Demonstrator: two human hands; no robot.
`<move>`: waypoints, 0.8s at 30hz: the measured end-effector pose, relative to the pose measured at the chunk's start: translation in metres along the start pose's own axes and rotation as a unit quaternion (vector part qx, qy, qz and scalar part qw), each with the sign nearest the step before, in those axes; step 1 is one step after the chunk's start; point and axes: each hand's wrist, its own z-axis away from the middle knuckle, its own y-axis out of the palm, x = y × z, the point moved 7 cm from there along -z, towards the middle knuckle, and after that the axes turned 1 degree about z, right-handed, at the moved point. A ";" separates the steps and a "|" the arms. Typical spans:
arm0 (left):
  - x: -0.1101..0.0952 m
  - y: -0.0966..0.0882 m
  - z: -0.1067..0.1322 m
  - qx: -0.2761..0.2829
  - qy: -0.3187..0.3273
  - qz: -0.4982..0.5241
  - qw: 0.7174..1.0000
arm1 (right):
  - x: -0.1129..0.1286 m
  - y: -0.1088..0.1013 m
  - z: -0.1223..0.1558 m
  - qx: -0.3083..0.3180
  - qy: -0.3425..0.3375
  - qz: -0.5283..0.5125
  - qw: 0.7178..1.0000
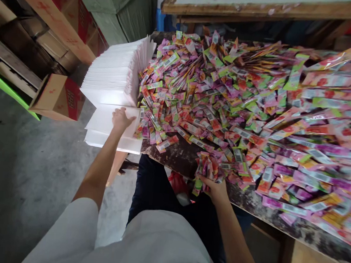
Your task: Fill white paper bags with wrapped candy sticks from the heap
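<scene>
Several printed sachets (207, 165) are clasped in our right hand (217, 190); a sachet heap (196, 108) spreads beyond that grip, while our left hand (120, 119), fingers splayed, touches white sheets (100, 120) farther left.

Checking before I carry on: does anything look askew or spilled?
Only slightly: the white sheets under the left hand lie staggered, their near edges not lined up. I see no clear damage.
</scene>
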 end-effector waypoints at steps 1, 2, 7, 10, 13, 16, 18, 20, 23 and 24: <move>-0.003 0.001 -0.001 0.005 0.006 -0.007 1.000 | -0.001 -0.001 -0.001 -0.004 0.008 -0.001 1.000; -0.007 0.003 -0.001 0.012 0.012 -0.015 1.000 | -0.003 -0.003 -0.001 -0.007 0.021 -0.004 1.000; -0.020 0.008 0.002 0.003 0.023 -0.037 0.999 | -0.009 -0.005 -0.002 -0.010 0.048 -0.013 0.999; -0.006 -0.002 -0.003 -0.011 0.004 -0.031 0.999 | -0.004 -0.007 -0.001 -0.012 0.024 -0.010 1.000; 0.028 -0.028 -0.006 -0.079 -0.060 -0.009 0.995 | -0.001 -0.016 0.002 -0.028 0.027 -0.011 0.999; 0.048 -0.055 0.002 -0.170 -0.074 0.015 0.983 | -0.005 -0.026 0.004 -0.043 0.056 -0.028 0.997; 0.041 -0.061 0.010 -0.183 -0.032 0.029 0.982 | -0.008 -0.031 0.004 -0.048 0.065 -0.039 0.996; 0.025 -0.065 0.017 -0.187 0.000 0.042 0.981 | -0.008 -0.032 0.005 -0.053 0.057 -0.041 0.996; 0.004 -0.077 0.030 -0.224 0.007 0.064 0.973 | 0.000 -0.032 0.010 -0.055 0.026 -0.043 0.997; -0.002 -0.081 0.035 -0.236 0.013 0.071 0.969 | 0.004 -0.032 0.012 -0.052 0.014 -0.046 0.998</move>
